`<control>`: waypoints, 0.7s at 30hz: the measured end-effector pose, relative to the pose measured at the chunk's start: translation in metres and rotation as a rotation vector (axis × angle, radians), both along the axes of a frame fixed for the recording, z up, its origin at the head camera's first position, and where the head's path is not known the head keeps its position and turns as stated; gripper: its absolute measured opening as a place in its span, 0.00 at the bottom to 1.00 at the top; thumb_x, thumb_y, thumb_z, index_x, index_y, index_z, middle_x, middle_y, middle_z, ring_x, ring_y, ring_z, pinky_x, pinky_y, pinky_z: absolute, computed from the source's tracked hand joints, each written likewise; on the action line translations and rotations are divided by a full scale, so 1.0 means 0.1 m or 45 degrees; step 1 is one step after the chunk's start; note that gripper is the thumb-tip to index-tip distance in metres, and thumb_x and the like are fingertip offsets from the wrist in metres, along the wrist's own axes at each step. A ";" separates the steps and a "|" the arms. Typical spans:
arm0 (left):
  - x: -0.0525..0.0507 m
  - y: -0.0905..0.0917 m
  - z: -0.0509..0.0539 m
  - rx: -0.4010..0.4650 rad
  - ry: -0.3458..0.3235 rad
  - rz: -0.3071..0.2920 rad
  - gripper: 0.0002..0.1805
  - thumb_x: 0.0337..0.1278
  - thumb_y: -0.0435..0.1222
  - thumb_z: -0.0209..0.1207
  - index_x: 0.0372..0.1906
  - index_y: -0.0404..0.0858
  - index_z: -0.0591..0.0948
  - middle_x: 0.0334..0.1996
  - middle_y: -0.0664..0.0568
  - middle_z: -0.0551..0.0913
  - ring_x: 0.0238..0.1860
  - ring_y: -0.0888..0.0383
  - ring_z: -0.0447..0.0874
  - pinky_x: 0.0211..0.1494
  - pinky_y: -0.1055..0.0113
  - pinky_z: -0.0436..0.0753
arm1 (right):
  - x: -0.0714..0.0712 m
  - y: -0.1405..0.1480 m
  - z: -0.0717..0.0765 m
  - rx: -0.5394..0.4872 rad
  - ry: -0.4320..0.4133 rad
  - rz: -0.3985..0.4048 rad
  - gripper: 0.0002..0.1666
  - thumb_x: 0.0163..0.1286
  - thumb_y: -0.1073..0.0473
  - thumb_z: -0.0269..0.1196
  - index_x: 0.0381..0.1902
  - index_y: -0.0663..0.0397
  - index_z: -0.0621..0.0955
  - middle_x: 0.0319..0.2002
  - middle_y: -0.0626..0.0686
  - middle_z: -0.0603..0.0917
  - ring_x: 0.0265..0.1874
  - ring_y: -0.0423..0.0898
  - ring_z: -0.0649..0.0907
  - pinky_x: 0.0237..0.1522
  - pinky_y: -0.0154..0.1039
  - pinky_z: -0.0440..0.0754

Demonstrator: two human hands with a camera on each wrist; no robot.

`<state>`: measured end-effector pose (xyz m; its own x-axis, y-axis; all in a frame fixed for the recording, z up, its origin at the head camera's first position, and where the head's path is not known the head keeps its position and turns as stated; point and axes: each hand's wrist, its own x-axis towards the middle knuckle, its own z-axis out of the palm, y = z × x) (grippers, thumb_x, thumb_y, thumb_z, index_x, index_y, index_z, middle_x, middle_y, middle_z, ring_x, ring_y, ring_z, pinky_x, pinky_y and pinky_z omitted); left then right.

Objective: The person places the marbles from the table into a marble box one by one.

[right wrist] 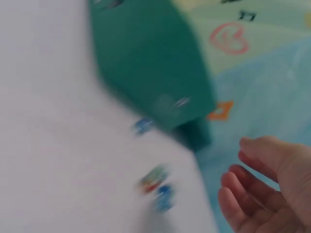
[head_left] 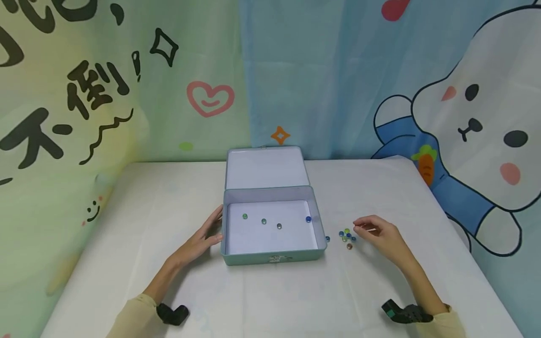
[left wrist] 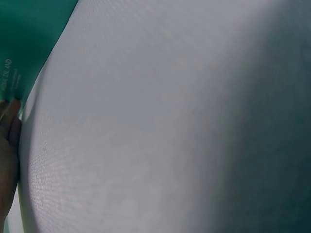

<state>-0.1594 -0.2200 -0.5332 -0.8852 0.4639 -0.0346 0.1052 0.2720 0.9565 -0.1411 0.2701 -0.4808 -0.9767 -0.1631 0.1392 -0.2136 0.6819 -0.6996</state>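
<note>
The cartoon curtain (head_left: 296, 70) fills the background. Before it spreads the white tablecloth (head_left: 270, 300), carrying an open green box (head_left: 253, 259); take that box as the clock's centre, twelve toward the curtain. Its lid (head_left: 266, 167) leans back at twelve.

At nine, the left hand (head_left: 198, 244) lies against the box's side, fingers stretched, gripping nothing. At three, the right hand (head_left: 382, 234) hovers with fingers loosely bent; no marble shows in it.

Smallest are the marbles: four lie apart inside the box, among them a green marble (head_left: 244, 216). Outside, a blue marble (head_left: 327, 239) sits just beside the box at about four, and the marble cluster (head_left: 348, 235) lies beyond it near three, with a brown marble (head_left: 349, 246) on its near edge.

For a clean pick-up, I would take a marble from the cluster's edge with thumb and forefinger tips, straight from above, lest its neighbours roll.
</note>
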 end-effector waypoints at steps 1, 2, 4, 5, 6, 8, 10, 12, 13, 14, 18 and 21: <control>0.00 0.00 0.00 0.001 0.001 0.001 0.40 0.69 0.41 0.50 0.76 0.64 0.44 0.79 0.49 0.46 0.78 0.40 0.46 0.71 0.29 0.48 | 0.04 0.02 -0.08 0.009 0.047 0.003 0.11 0.67 0.60 0.64 0.45 0.57 0.83 0.38 0.52 0.85 0.35 0.26 0.78 0.38 0.22 0.78; 0.00 0.00 0.00 -0.001 0.002 0.003 0.40 0.69 0.41 0.50 0.77 0.64 0.43 0.79 0.49 0.46 0.78 0.40 0.46 0.71 0.29 0.49 | 0.07 0.03 -0.15 0.013 0.089 0.011 0.10 0.65 0.62 0.65 0.44 0.57 0.83 0.37 0.52 0.85 0.35 0.26 0.78 0.37 0.22 0.78; 0.00 -0.01 0.01 -0.004 0.007 0.008 0.40 0.69 0.41 0.50 0.77 0.63 0.43 0.79 0.49 0.46 0.77 0.39 0.46 0.71 0.29 0.49 | 0.13 0.02 -0.26 0.018 0.170 0.041 0.09 0.61 0.68 0.67 0.41 0.59 0.84 0.34 0.51 0.84 0.33 0.26 0.78 0.34 0.23 0.79; 0.00 -0.01 0.01 -0.002 0.013 0.008 0.40 0.69 0.41 0.50 0.77 0.63 0.43 0.79 0.49 0.45 0.77 0.39 0.46 0.71 0.29 0.49 | 0.16 0.01 -0.30 0.023 0.203 0.057 0.10 0.59 0.69 0.68 0.39 0.59 0.84 0.33 0.50 0.83 0.32 0.27 0.77 0.33 0.24 0.79; 0.00 -0.01 0.01 -0.003 0.016 0.009 0.40 0.69 0.40 0.50 0.77 0.62 0.43 0.79 0.49 0.45 0.77 0.39 0.46 0.71 0.29 0.49 | 0.17 0.00 -0.34 0.032 0.235 0.073 0.10 0.56 0.70 0.69 0.38 0.59 0.84 0.32 0.50 0.83 0.31 0.27 0.77 0.32 0.25 0.80; 0.00 -0.02 0.01 -0.007 0.027 0.009 0.40 0.69 0.40 0.50 0.77 0.61 0.43 0.79 0.48 0.45 0.77 0.39 0.46 0.71 0.29 0.49 | 0.19 -0.04 -0.39 0.052 0.269 0.096 0.11 0.54 0.71 0.70 0.36 0.60 0.84 0.31 0.49 0.82 0.30 0.27 0.77 0.30 0.26 0.80; -0.01 -0.02 0.00 -0.008 0.039 0.006 0.40 0.69 0.39 0.50 0.78 0.59 0.43 0.79 0.47 0.45 0.77 0.38 0.45 0.71 0.29 0.49 | 0.19 -0.06 -0.43 0.090 0.273 0.100 0.12 0.53 0.70 0.71 0.36 0.58 0.84 0.31 0.48 0.81 0.30 0.27 0.76 0.29 0.27 0.80; -0.01 -0.02 0.00 -0.011 0.041 0.007 0.40 0.69 0.39 0.50 0.78 0.58 0.43 0.79 0.47 0.44 0.77 0.38 0.45 0.71 0.29 0.48 | 0.19 -0.08 -0.46 0.132 0.263 0.104 0.11 0.53 0.70 0.71 0.36 0.58 0.84 0.32 0.48 0.81 0.30 0.28 0.76 0.30 0.28 0.80; -0.01 -0.02 -0.01 -0.013 0.041 0.007 0.40 0.69 0.39 0.50 0.78 0.59 0.43 0.79 0.48 0.44 0.77 0.38 0.45 0.71 0.29 0.48 | 0.19 -0.09 -0.47 0.154 0.255 0.107 0.11 0.54 0.70 0.70 0.36 0.57 0.84 0.32 0.48 0.81 0.30 0.28 0.76 0.30 0.29 0.80; -0.01 -0.02 -0.01 -0.011 0.038 0.007 0.40 0.69 0.39 0.50 0.78 0.59 0.43 0.79 0.48 0.44 0.77 0.38 0.45 0.71 0.29 0.48 | 0.18 -0.09 -0.48 0.178 0.251 0.112 0.11 0.54 0.70 0.70 0.36 0.57 0.84 0.32 0.47 0.81 0.30 0.29 0.76 0.30 0.29 0.80; 0.01 0.00 0.00 -0.011 0.024 0.007 0.40 0.69 0.40 0.50 0.77 0.61 0.43 0.79 0.48 0.44 0.77 0.38 0.46 0.71 0.29 0.48 | 0.18 -0.10 -0.50 0.222 0.268 0.128 0.11 0.54 0.70 0.70 0.35 0.57 0.83 0.31 0.48 0.81 0.28 0.32 0.77 0.28 0.29 0.78; 0.01 0.00 0.01 -0.015 0.019 0.004 0.40 0.69 0.41 0.50 0.77 0.61 0.43 0.79 0.48 0.44 0.77 0.38 0.46 0.71 0.29 0.49 | 0.20 -0.10 -0.51 0.221 0.273 0.127 0.11 0.54 0.71 0.70 0.34 0.57 0.83 0.31 0.47 0.80 0.27 0.33 0.77 0.28 0.28 0.78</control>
<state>-0.1579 -0.2196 -0.5324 -0.8870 0.4610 -0.0270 0.1183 0.2834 0.9517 -0.1215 0.2597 -0.5323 -0.9059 -0.2966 0.3023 -0.4162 0.7555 -0.5060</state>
